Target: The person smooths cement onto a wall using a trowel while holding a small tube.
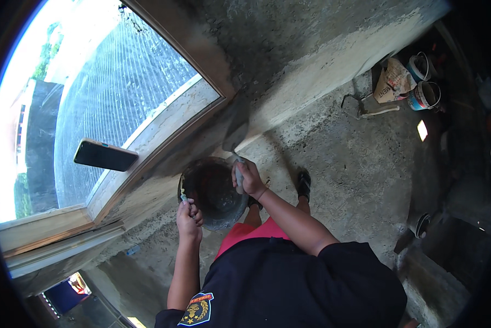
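Trowel (235,139) in R fingers (247,170), blade (237,121) out past them, twd wall (305,85)

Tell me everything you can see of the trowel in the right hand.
The trowel has a broad, flat, dark grey blade, metal by its look, and a pale grey handle. The right hand is closed around the handle. The blade points away from the body, reaching past the rim of the black basin toward the wall near the window frame's corner. Its far end blends into shadow, so its exact outline, and whether it touches the wall, cannot be told.
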### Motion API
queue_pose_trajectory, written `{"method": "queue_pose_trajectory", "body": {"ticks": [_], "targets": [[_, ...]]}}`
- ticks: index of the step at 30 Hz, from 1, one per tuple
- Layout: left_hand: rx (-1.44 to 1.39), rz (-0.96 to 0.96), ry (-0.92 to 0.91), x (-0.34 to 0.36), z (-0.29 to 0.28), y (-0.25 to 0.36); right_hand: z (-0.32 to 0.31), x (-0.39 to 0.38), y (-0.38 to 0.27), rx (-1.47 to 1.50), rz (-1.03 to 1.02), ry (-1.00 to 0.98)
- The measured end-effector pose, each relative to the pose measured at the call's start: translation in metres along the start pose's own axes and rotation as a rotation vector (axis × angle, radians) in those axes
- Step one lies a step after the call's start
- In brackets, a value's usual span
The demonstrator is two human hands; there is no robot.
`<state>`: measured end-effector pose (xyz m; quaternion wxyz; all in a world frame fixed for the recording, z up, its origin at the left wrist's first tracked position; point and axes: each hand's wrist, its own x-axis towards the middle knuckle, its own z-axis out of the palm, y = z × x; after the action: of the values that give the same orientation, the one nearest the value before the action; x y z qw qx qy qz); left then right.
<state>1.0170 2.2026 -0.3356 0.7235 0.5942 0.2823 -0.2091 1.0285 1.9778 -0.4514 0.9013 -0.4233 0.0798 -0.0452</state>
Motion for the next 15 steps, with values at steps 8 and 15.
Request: {"method": "queue_pose_trajectory", "body": {"ticks": [8,15], "targets": [[0.016,-0.018,0.008,0.002,0.004,-0.002,-0.027,0.023,-0.001,-0.057,0.047,0.084],[0.015,-0.004,-0.027,-0.001,0.009,-0.002,-0.052,0.012,-0.015,-0.295,-0.144,0.133]]}}
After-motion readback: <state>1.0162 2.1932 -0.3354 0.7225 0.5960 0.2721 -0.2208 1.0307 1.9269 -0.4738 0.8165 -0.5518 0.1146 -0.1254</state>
